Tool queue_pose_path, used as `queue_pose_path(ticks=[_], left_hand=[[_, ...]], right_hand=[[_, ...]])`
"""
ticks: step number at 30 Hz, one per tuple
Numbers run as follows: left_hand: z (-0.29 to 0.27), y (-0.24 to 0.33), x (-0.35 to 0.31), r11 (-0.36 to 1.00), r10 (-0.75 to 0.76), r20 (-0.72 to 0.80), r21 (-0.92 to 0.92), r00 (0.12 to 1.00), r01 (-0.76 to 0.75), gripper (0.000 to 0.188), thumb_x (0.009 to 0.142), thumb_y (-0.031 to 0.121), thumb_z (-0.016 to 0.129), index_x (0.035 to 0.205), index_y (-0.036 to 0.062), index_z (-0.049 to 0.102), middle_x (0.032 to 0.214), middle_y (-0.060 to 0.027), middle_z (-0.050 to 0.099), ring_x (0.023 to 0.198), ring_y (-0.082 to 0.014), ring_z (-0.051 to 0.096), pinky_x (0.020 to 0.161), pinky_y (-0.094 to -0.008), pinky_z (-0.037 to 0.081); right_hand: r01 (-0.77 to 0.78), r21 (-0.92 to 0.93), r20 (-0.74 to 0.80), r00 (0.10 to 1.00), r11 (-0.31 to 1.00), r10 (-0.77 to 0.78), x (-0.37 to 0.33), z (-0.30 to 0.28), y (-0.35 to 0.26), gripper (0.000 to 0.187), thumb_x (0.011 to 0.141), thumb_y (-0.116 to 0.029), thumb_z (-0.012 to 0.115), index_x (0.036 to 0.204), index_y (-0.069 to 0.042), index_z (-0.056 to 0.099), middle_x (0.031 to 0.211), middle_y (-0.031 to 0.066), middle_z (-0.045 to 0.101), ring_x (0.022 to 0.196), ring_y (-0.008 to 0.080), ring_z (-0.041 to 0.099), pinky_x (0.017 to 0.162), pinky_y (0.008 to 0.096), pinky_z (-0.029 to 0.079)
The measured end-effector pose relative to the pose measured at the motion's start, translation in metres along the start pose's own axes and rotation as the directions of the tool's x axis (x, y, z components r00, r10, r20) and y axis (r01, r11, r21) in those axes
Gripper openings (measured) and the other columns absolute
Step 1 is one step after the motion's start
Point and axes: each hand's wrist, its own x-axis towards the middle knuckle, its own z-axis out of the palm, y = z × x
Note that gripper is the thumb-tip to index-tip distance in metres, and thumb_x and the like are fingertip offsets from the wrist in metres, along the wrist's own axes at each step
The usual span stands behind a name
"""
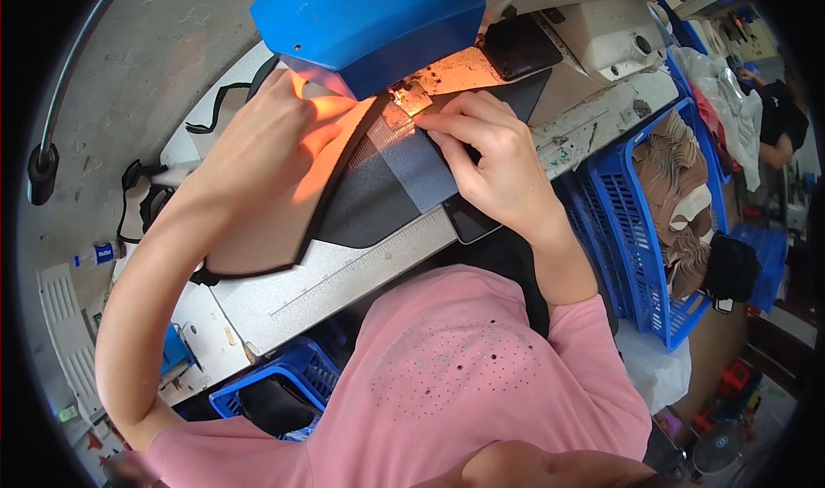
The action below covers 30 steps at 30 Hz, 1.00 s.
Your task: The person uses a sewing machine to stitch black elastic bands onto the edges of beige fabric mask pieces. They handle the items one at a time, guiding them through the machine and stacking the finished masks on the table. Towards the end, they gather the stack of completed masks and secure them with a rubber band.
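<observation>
**Orange Light Glows Under a Blue Machine Head [369, 28]**

At upper centre, the left hand [266, 136] lies on a black-edged tan panel [258, 230]. Right of it, the right hand [503, 157] touches the dark panel [365, 209] beside the lit spot; its grip is unclear. A ruler-marked plate [365, 273] crosses mid-frame. Brown pieces [666, 170] fill a blue basket [634, 252] at right.

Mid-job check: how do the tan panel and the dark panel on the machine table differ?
Colour: the tan panel is light brown with a black edge, while the dark panel is black to blue-grey.
Place: the tan panel lies further left than the dark panel.
Hands: the left hand is over the tan panel; the right hand is at the dark panel.
Shared: both lie on the pale table.
</observation>
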Motion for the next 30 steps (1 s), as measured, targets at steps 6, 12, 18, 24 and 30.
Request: queue_pose_path(ticks=[6,12,18,24,30], left_hand=[[0.004,0.031,-0.006,0.991,-0.130,0.058,-0.013,0.990,0.131,0.032,0.081,0.013,0.055,0.111,0.0027,0.057,0.116,-0.0231,0.045,0.093,-0.0398,0.048,0.085,-0.0431,0.043],[-0.001,0.050,-0.001,0.956,-0.287,0.127,-0.016,0.949,0.291,0.044,0.083,0.018,0.055,0.123,0.0031,0.049,0.120,-0.0216,0.043,0.103,-0.0390,0.045,0.091,-0.0423,0.039],[0.017,0.025,0.007,0.952,-0.294,-0.025,0.083,0.955,0.295,0.041,0.078,0.034,0.062,0.102,0.0009,0.060,0.114,-0.0194,0.047,0.094,-0.0366,0.048,0.084,-0.0429,0.044],[0.022,-0.020,0.027,0.980,-0.155,-0.154,-0.148,0.976,0.133,0.024,0.071,0.031,0.068,0.088,0.0140,0.069,0.106,-0.0157,0.055,0.094,-0.0330,0.049,0.084,-0.0402,0.040],[0.028,-0.079,0.042,0.955,-0.220,-0.171,-0.239,0.960,0.176,0.028,0.066,0.025,0.069,0.093,0.0157,0.067,0.110,-0.0118,0.054,0.106,-0.0298,0.043,0.089,-0.0376,0.035]], right_hand=[[-0.011,0.018,-0.007,1.000,1.000,0.011,-0.001,-0.001,0.000,0.013,0.075,-0.002,0.059,0.085,-0.001,0.067,0.078,0.0084,0.059,0.075,0.0254,0.056,0.072,0.0348,0.043],[-0.026,0.040,0.142,0.990,0.999,0.020,0.000,-0.007,-0.009,0.013,0.075,-0.004,0.059,0.086,0.000,0.066,0.076,0.0084,0.058,0.079,0.0241,0.055,0.073,0.0346,0.042],[0.049,0.046,0.085,0.995,0.998,-0.053,0.002,0.000,-0.003,0.016,0.072,0.002,0.061,0.087,0.002,0.066,0.076,0.0101,0.058,0.072,0.0251,0.056,0.065,0.0331,0.045],[0.076,0.023,0.066,0.995,0.997,-0.077,0.008,0.007,0.000,0.014,0.072,0.002,0.062,0.086,0.002,0.066,0.076,0.0108,0.059,0.072,0.0263,0.057,0.065,0.0345,0.045],[0.097,-0.084,0.094,0.992,0.992,-0.089,0.012,0.015,0.001,0.017,0.075,-0.001,0.059,0.090,-0.003,0.066,0.074,0.0083,0.055,0.074,0.0251,0.054,0.070,0.0354,0.043]])
